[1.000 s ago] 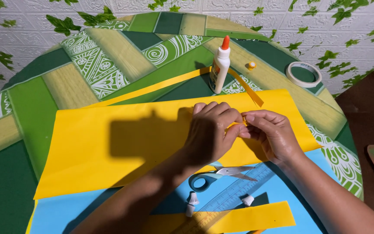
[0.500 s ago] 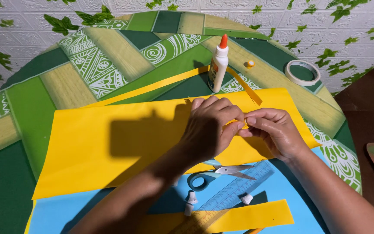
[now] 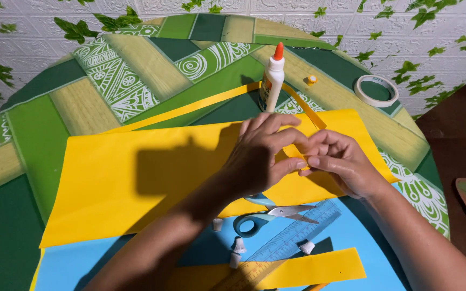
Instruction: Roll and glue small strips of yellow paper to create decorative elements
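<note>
Both hands meet above the large yellow sheet (image 3: 136, 178). The left hand (image 3: 262, 153) and right hand (image 3: 338, 161) pinch a narrow yellow paper strip (image 3: 304, 113) between closed fingertips, which keeps its end controlled over the sheet. The glue bottle (image 3: 272, 81) stands upright just beyond, within reach. Scissors (image 3: 273, 213) and a ruler (image 3: 297, 237) lie on the blue sheet (image 3: 351, 231), nearer the person, on the worktop (image 3: 39, 134).
</note>
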